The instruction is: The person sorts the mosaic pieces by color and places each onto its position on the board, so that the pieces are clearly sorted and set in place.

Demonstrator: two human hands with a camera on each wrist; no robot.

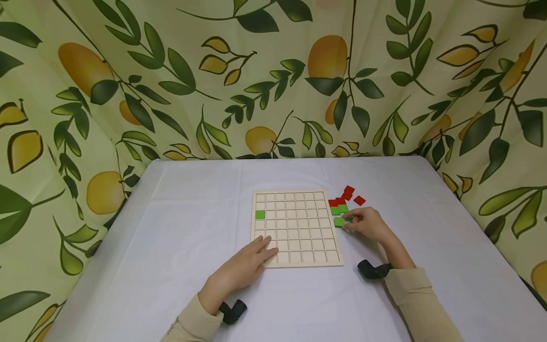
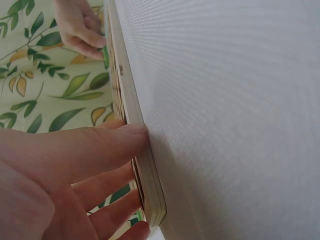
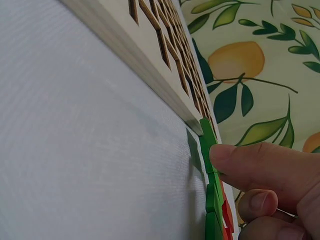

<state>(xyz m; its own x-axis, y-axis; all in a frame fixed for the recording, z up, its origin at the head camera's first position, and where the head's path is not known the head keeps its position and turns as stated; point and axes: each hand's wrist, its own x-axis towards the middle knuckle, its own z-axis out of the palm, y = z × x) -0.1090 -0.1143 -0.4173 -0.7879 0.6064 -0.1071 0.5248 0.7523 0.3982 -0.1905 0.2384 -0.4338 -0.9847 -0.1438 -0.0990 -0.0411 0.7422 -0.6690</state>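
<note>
A pale wooden grid board (image 1: 298,219) lies flat on the table, with one green tile (image 1: 260,214) set in a square of its left column. Fingers of my left hand (image 1: 245,263) rest spread over the board's near left corner, while the thumb (image 2: 117,142) lies against its edge. Just off the board's right side, my right hand (image 1: 368,222) pinches a green square tile (image 1: 339,222) between thumb and index finger. Up close, the right thumb (image 3: 227,157) touches this tile's edge, and the tile reaches the board's corner in that view.
More green tiles (image 1: 343,208) lie beside the board, overlapping red tiles (image 1: 340,201). Further back are loose red tiles, one of them apart (image 1: 359,200). A white cloth (image 1: 171,237) covers the table, and a fruit-patterned curtain (image 1: 273,85) surrounds its back and sides.
</note>
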